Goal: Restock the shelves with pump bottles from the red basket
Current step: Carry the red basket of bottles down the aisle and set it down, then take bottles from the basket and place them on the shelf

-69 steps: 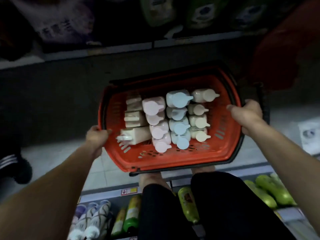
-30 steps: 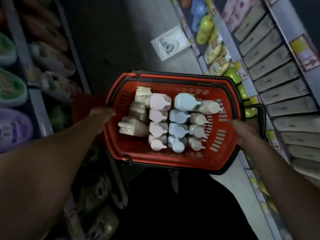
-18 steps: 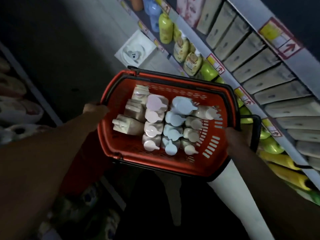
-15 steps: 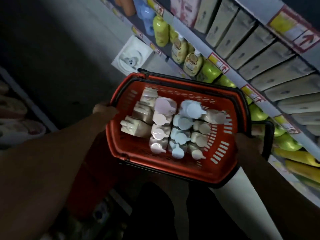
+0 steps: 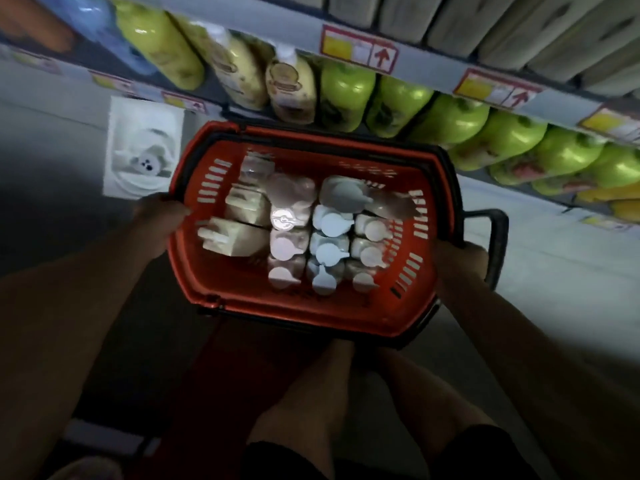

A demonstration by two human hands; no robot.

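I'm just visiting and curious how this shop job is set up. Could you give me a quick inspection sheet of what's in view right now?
Surface: grey floor, partly lit, with a white sheet lying on it.
Job's things: red basket held up, full of pump bottles in pink, blue and cream rows, plus beige cartons on its left side.
Clutter: nothing seen.
Grips: left hand holds the basket's left rim; right hand holds its right rim by the black handle.
Cables: nothing seen.
Surroundings: shelf stocked with green bottles and yellow bottles, price tags on its edge.
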